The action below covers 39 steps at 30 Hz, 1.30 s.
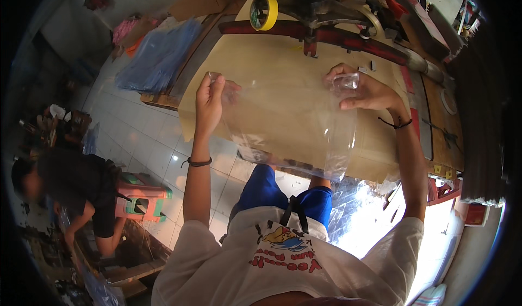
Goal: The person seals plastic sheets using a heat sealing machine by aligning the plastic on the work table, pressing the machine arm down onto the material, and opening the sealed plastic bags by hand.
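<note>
Between my hands a clear plastic sheet is stretched over the table, its lower part hanging past the near edge. My left hand pinches its left top corner between thumb and fingers. On the other side my right hand grips the right top corner, where the plastic is folded and shiny. Beneath the sheet lies brown paper covering the tabletop. Just beyond my hands stands a machine with a dark red curved bar. A yellow tape roll hangs on it.
A stack of bluish plastic sheets rests left of the table. To the lower left, a person in dark clothes bends beside a pink and green stool. More plastic lies below the table's near edge. A metal pipe runs along the right.
</note>
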Motion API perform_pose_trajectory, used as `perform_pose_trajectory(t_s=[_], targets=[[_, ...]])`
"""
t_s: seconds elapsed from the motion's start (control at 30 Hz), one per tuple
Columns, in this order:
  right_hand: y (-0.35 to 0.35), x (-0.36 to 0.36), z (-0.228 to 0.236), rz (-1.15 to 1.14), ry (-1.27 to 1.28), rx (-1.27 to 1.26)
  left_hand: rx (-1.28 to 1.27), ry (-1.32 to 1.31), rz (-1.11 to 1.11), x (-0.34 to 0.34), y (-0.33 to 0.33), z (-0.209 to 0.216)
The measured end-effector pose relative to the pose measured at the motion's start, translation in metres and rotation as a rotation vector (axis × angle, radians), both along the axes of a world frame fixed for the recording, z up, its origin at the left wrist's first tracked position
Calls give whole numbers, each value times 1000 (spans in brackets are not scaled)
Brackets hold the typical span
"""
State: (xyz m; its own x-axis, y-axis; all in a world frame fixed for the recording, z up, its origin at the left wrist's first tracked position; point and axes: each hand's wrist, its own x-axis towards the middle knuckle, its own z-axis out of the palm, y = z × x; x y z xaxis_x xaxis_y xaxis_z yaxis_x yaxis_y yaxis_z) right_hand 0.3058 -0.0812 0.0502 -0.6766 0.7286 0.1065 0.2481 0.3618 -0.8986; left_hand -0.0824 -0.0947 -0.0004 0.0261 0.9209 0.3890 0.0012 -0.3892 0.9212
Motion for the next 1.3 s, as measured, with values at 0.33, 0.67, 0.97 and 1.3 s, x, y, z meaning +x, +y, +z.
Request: perform_pose_trajectory(t_s=[0.33, 0.67, 0.97, 1.3], targets=[[8, -2, 2, -31, -39, 2, 154, 435, -218, -13, 4, -2], [14, 40, 18, 111, 254, -430, -20, 343, -367, -14, 1, -8], [-2, 2, 13, -122, -84, 350, -151, 138, -330, -21, 5, -16], [-2, -9, 6, -289, -141, 646, -185, 159, -250, -17, 6, -11]])
